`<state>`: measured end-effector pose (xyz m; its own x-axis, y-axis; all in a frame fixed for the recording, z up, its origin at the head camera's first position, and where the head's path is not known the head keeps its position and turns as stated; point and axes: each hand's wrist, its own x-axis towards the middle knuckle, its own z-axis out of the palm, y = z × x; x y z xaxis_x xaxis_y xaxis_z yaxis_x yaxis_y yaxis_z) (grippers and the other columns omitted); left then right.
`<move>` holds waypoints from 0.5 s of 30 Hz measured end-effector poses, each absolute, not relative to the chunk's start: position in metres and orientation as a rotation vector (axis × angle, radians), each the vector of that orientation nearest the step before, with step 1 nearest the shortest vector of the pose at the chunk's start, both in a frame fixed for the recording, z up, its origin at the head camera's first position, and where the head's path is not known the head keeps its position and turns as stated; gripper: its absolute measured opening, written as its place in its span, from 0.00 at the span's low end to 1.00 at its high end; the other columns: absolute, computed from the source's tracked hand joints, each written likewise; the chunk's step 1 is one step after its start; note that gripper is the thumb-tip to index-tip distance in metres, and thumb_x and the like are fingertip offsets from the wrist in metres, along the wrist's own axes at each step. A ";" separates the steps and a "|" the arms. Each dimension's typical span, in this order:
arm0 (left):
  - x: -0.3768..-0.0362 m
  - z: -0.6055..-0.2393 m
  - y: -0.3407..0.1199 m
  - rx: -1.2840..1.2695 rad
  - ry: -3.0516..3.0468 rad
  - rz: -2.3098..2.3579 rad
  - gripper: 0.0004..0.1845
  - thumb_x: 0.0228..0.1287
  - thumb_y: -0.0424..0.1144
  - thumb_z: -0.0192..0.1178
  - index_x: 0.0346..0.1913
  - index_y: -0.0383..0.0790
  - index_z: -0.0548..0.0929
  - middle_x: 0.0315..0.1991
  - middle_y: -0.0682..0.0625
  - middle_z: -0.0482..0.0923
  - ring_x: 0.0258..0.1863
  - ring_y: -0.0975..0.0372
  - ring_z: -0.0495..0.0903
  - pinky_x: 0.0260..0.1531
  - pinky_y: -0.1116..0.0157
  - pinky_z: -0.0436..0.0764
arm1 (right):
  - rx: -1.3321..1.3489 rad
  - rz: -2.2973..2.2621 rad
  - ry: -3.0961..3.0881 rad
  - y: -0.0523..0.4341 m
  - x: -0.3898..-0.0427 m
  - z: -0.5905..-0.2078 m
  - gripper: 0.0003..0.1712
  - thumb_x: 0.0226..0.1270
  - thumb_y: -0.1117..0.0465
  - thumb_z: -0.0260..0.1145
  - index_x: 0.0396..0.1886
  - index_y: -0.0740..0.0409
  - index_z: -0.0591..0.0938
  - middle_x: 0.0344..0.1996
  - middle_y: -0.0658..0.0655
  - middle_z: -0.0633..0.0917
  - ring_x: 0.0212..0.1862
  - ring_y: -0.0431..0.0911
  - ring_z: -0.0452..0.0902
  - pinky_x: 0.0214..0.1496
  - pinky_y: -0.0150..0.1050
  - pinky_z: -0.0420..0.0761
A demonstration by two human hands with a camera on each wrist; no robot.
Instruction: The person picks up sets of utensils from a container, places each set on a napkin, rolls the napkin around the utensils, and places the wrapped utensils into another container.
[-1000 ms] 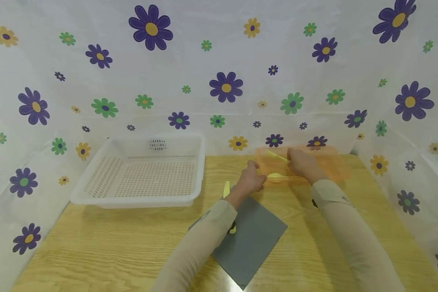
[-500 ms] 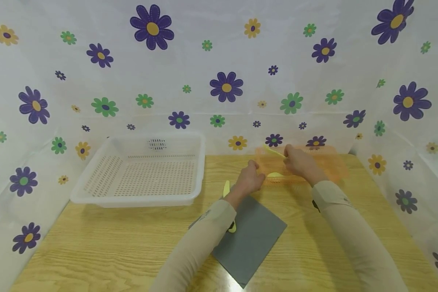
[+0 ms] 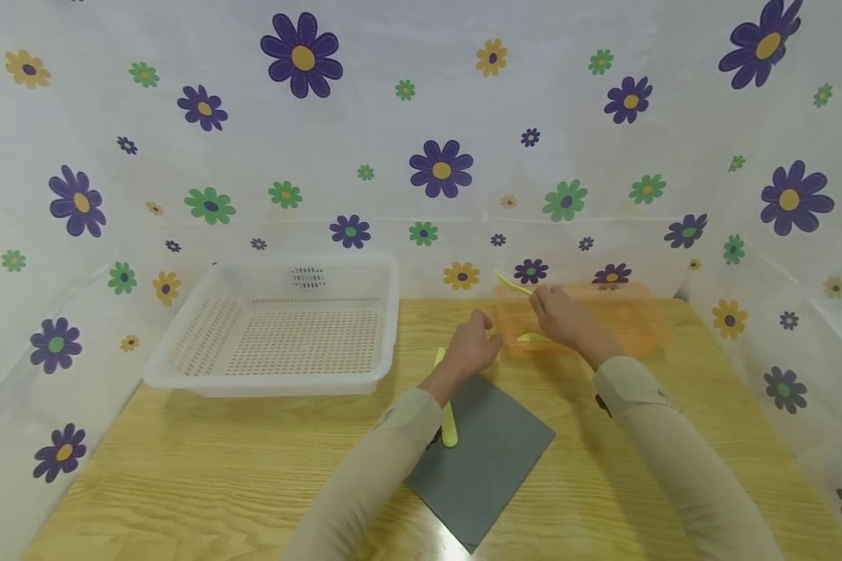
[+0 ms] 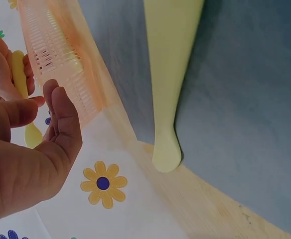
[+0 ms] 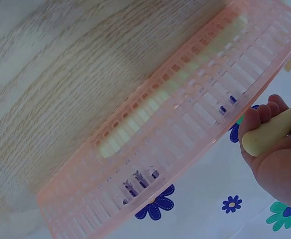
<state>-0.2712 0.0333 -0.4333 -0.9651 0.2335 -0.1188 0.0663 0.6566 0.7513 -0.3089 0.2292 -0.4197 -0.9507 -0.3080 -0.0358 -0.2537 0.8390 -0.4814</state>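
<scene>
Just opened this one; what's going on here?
A person's right hand grips a yellow utensil at the orange basket. The left hand is near the basket's left end, holding nothing. A second yellow piece lies inside that basket. A yellow handled tool rests on the gray board, one end past its edge. The white basket stands off to the left.

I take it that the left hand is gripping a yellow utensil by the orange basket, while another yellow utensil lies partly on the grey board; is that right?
Not quite: it is the right hand that grips the yellow utensil by the orange basket, as the head view shows. Another yellow utensil does lie partly on the grey board.
</scene>
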 end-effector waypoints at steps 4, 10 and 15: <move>-0.269 -0.431 0.028 0.259 2.701 1.192 0.16 0.71 0.39 0.51 0.56 0.34 0.72 0.33 0.47 0.75 0.26 0.59 0.72 0.27 0.66 0.70 | -0.427 -0.819 2.902 0.225 -0.307 -0.418 0.26 0.83 0.54 0.34 0.55 0.70 0.71 0.43 0.66 0.72 0.43 0.55 0.67 0.46 0.51 0.72; -0.263 -0.424 0.023 0.278 2.705 1.191 0.14 0.70 0.37 0.51 0.55 0.36 0.73 0.25 0.51 0.71 0.20 0.63 0.68 0.22 0.68 0.67 | -0.406 -1.018 2.907 0.215 -0.304 -0.414 0.24 0.81 0.56 0.40 0.51 0.69 0.77 0.38 0.64 0.74 0.38 0.53 0.68 0.39 0.45 0.72; -0.257 -0.419 0.016 0.292 2.688 1.198 0.13 0.71 0.36 0.50 0.55 0.36 0.73 0.18 0.53 0.67 0.14 0.65 0.62 0.17 0.69 0.63 | -0.480 -1.243 2.842 0.201 -0.296 -0.407 0.17 0.77 0.62 0.47 0.28 0.64 0.74 0.17 0.54 0.68 0.20 0.44 0.60 0.23 0.36 0.63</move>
<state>-0.2572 0.0165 -0.4194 -0.9638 0.2520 -0.0874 0.1035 0.6554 0.7482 -0.2962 0.2005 -0.4071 -0.9533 -0.2778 0.1185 -0.2756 0.6396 -0.7176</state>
